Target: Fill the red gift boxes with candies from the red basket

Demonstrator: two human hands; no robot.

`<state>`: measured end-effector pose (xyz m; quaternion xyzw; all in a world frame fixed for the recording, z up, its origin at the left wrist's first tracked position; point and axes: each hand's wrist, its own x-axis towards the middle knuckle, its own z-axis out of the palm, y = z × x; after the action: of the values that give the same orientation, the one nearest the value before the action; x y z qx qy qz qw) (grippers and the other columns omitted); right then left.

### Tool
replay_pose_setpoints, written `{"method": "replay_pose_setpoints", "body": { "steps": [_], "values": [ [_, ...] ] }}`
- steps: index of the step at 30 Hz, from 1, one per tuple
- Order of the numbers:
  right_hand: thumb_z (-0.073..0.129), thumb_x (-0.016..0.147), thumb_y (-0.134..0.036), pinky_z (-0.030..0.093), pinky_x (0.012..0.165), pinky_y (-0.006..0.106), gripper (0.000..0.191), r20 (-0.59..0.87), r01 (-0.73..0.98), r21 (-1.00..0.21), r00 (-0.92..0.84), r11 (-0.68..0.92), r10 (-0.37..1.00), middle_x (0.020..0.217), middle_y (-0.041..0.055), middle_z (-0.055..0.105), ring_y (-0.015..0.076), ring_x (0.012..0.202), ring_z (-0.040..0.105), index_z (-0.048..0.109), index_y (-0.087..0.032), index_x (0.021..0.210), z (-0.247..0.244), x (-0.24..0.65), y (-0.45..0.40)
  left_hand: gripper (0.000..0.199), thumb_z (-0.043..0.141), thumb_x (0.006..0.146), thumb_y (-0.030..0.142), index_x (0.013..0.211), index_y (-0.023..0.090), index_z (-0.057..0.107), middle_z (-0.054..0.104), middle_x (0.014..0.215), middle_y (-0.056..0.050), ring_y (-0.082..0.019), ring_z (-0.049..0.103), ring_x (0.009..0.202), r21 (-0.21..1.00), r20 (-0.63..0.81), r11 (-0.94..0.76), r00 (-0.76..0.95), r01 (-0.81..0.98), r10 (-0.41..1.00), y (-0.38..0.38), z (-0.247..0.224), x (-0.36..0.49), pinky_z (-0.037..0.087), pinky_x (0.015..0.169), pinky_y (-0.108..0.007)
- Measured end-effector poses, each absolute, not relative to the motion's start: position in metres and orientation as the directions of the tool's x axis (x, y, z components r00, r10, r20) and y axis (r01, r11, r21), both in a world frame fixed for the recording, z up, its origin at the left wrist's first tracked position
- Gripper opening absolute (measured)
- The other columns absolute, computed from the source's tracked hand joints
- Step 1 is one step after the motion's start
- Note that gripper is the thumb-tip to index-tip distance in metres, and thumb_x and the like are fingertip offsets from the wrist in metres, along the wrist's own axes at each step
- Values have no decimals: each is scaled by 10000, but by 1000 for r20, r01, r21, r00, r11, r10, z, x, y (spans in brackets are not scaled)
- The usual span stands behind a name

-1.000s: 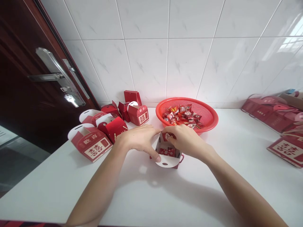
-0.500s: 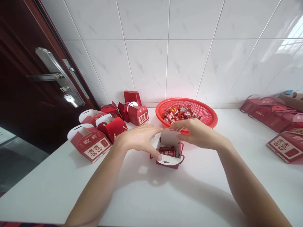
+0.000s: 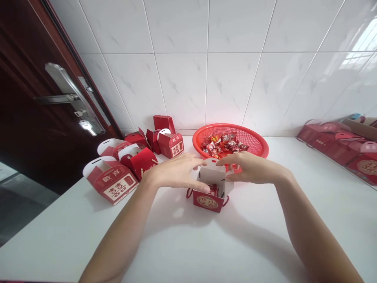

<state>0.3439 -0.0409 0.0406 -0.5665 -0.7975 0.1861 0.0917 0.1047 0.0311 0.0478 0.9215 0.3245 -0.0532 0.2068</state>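
A small red gift box point(image 3: 207, 201) stands with its top open between my hands, a gold round emblem on its front and cord handles at its sides. Red-wrapped candy point(image 3: 214, 190) lies inside. My left hand point(image 3: 179, 173) grips the box from the left, thumb reaching over the front edge and fingers by the back flap. From the right my right hand point(image 3: 252, 168) holds the upper flaps, thumb at the side flap and index finger at the white back flap. The left hand partly hides the inside.
Behind the box, a red plastic basket point(image 3: 263, 146) holds many wrapped candies. Several red gift boxes point(image 3: 116, 182) stand at the left, more red boxes point(image 3: 332, 143) at the right by the tiled wall point(image 3: 235, 86). A dark door point(image 3: 26, 118) is at the left.
The front flap, folded out toward me before, no longer hangs over the front, so the emblem shows. My left thumb moved right. A box at the right has gone from view.
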Motion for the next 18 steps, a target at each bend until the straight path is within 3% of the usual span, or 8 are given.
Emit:
{"method": "replay_pose_setpoints", "body": {
  "steps": [6,11,18],
  "values": [
    [655,903,-416,547,833,354,517,-66,781,-518,-443,349,894,1315,80,704,262,1063,692,643,-226,1383,42,351,-38,880,704,780,718,1523,299,488,528,1499,-66,-344,444,1394,434,-172,-730,844,528,508,27,43,110,450,1024,-368],
    [743,829,-482,536,894,382,565,-71,765,-541,-454,348,888,1309,70,708,288,1111,674,675,-250,1340,44,355,-37,859,698,768,737,1496,315,523,471,1565,-61,-359,457,1402,453,-198,-726,853,517,484,27,39,113,477,1001,-372],
    [812,742,-474,541,939,393,720,-87,711,-614,-492,343,866,1332,84,685,300,1154,659,626,-250,1401,40,358,-31,854,726,749,723,1495,369,506,145,1734,-10,-399,324,1508,453,-259,-703,835,548,485,26,41,114,448,1081,-422]
  ]
}}
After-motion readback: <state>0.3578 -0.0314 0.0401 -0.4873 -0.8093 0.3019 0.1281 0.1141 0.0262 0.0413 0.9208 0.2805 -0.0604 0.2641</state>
